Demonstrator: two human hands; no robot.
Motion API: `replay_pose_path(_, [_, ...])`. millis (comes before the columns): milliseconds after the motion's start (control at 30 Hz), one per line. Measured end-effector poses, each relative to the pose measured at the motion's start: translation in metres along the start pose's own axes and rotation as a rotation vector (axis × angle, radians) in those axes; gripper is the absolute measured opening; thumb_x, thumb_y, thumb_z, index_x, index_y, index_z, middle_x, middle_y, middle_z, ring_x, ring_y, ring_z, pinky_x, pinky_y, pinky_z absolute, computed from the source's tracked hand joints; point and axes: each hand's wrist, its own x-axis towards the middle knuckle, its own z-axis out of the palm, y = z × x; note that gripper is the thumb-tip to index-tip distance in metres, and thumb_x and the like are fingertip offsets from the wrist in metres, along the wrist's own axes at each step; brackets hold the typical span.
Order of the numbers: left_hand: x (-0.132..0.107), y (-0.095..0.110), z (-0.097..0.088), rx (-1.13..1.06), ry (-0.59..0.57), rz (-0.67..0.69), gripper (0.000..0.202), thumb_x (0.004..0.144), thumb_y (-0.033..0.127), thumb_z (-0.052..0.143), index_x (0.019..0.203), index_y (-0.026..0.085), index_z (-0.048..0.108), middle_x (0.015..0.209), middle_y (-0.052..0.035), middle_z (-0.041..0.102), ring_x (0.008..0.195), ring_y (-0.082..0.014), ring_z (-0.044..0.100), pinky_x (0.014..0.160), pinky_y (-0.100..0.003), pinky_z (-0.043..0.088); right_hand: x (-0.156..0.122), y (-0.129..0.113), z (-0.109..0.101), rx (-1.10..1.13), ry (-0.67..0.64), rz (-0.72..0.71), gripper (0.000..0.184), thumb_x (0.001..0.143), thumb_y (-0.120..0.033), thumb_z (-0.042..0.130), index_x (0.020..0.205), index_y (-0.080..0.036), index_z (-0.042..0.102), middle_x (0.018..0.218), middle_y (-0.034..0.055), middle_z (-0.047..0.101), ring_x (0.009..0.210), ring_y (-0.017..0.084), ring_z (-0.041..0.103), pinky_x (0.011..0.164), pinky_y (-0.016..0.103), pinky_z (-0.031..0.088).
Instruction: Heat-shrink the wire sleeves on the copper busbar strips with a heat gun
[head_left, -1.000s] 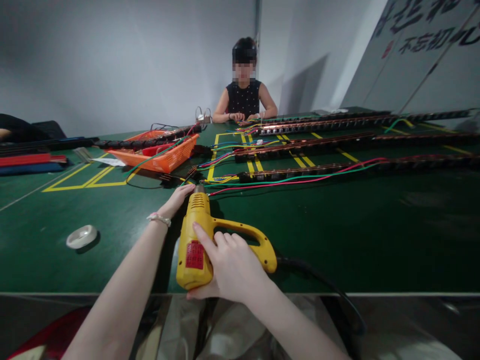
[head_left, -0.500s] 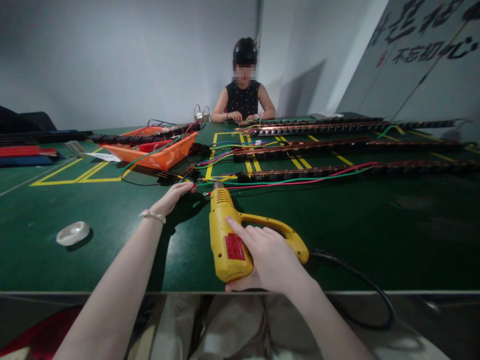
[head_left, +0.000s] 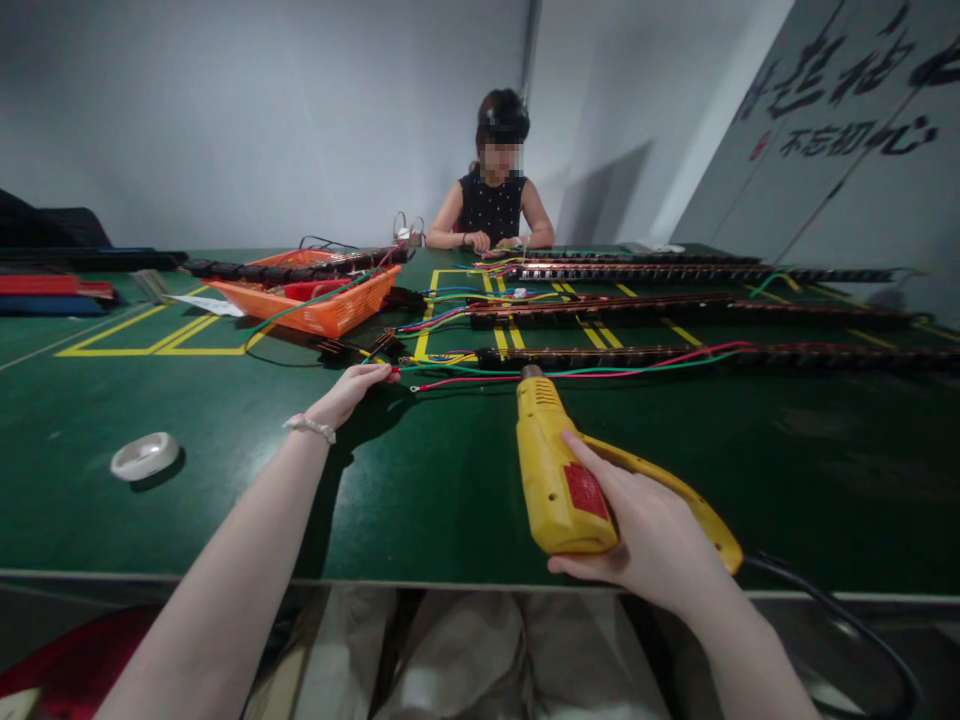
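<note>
My right hand (head_left: 645, 520) is wrapped around the body of a yellow heat gun (head_left: 544, 470), with its metal nozzle directed away from me toward the wires. A black cord (head_left: 832, 600) trails from the gun's handle over the table edge. My left hand (head_left: 351, 393) pinches the end of a green wire (head_left: 450, 370), where a bit of red shows at the fingertips. Just beside it lies a red wire (head_left: 480, 381) tipped with a ring terminal (head_left: 415, 389). Both wires run right along a dark wired strip (head_left: 637, 357).
An orange basket (head_left: 337, 312) stands at the left with a dark strip across it. More wired strips (head_left: 600, 308) lie farther back. A white oval dish (head_left: 144, 456) sits near my left forearm. Across the green table (head_left: 420, 500), a co-worker (head_left: 491, 210) sits with both hands on the tabletop.
My right hand has carried the heat gun to the right, away from the wire ends. My left hand stays almost in place with the green wire.
</note>
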Motion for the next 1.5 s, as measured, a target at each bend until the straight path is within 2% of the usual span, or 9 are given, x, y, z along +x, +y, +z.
replay_pose_path(200, [0.003, -0.001, 0.003, 0.05, 0.0, 0.109, 0.032, 0.062, 0.047, 0.07, 0.063, 0.015, 0.065, 0.074, -0.0048, 0.066, 0.077, -0.0197, 0.058, 0.078, -0.03, 0.042, 0.003, -0.013, 0.003, -0.043, 0.039, 0.008, 0.112, 0.06, -0.066, 0.068, 0.147, -0.021, 0.013, 0.103, 0.0088, 0.064, 0.083, 0.027, 0.063, 0.072, 0.039, 0.051])
replay_pose_path(433, [0.002, 0.0, 0.005, 0.113, 0.005, 0.158, 0.032, 0.065, 0.047, 0.066, 0.058, 0.016, 0.06, 0.073, -0.004, 0.063, 0.076, -0.0192, 0.055, 0.08, -0.031, 0.039, 0.02, -0.047, 0.016, 0.022, 0.022, 0.0, 0.114, 0.059, -0.072, 0.065, 0.146, -0.015, 0.019, 0.094, 0.0093, 0.061, 0.082, 0.026, 0.06, 0.076, 0.04, 0.048])
replay_pose_path(600, [0.002, 0.0, 0.005, 0.135, 0.015, 0.172, 0.036, 0.065, 0.05, 0.066, 0.056, 0.017, 0.057, 0.073, -0.0049, 0.062, 0.078, -0.0199, 0.055, 0.08, -0.031, 0.039, 0.034, -0.075, 0.026, 0.071, -0.019, -0.029, 0.114, 0.058, -0.076, 0.061, 0.146, -0.014, 0.022, 0.091, 0.0084, 0.057, 0.079, 0.026, 0.057, 0.075, 0.041, 0.046])
replay_pose_path(800, [0.0, 0.003, 0.007, 0.161, 0.008, 0.204, 0.037, 0.067, 0.052, 0.065, 0.058, 0.016, 0.058, 0.07, -0.0032, 0.061, 0.073, -0.0173, 0.053, 0.078, -0.03, 0.039, 0.06, -0.109, 0.035, 0.086, -0.092, -0.148, 0.11, 0.065, -0.08, 0.048, 0.145, -0.011, 0.023, 0.09, 0.0103, 0.056, 0.079, 0.026, 0.055, 0.076, 0.041, 0.044])
replay_pose_path(1000, [0.002, 0.001, 0.006, 0.134, 0.036, 0.125, 0.049, 0.057, 0.06, 0.071, 0.076, 0.015, 0.064, 0.074, -0.0016, 0.062, 0.071, -0.0163, 0.053, 0.068, -0.027, 0.039, 0.075, -0.133, 0.048, 0.096, -0.045, -0.188, 0.111, 0.064, -0.083, 0.045, 0.146, -0.012, 0.021, 0.089, 0.011, 0.056, 0.077, 0.025, 0.055, 0.074, 0.039, 0.043])
replay_pose_path(1200, [0.0, 0.0, 0.004, 0.101, 0.035, 0.1, 0.048, 0.059, 0.059, 0.071, 0.078, 0.016, 0.063, 0.075, -0.0011, 0.063, 0.068, -0.0157, 0.054, 0.063, -0.026, 0.039, 0.074, -0.126, 0.047, 0.128, -0.055, -0.219, 0.113, 0.063, -0.083, 0.047, 0.147, -0.014, 0.018, 0.091, 0.0109, 0.057, 0.078, 0.024, 0.055, 0.076, 0.039, 0.043])
replay_pose_path(1333, [-0.001, 0.001, 0.005, 0.102, 0.029, 0.133, 0.042, 0.062, 0.055, 0.07, 0.073, 0.015, 0.064, 0.075, -0.0029, 0.064, 0.073, -0.017, 0.056, 0.071, -0.028, 0.041, 0.065, -0.104, 0.035, 0.139, -0.073, -0.232, 0.108, 0.065, -0.078, 0.052, 0.147, -0.014, 0.02, 0.093, 0.0098, 0.058, 0.079, 0.024, 0.056, 0.077, 0.039, 0.042])
replay_pose_path(1500, [-0.001, 0.002, 0.004, 0.06, -0.017, 0.159, 0.035, 0.067, 0.049, 0.068, 0.07, 0.015, 0.063, 0.072, -0.0031, 0.062, 0.073, -0.0163, 0.056, 0.076, -0.029, 0.041, 0.049, -0.074, 0.023, 0.161, -0.103, -0.174, 0.107, 0.064, -0.074, 0.057, 0.146, -0.014, 0.022, 0.098, 0.0107, 0.06, 0.087, 0.026, 0.058, 0.079, 0.04, 0.043])
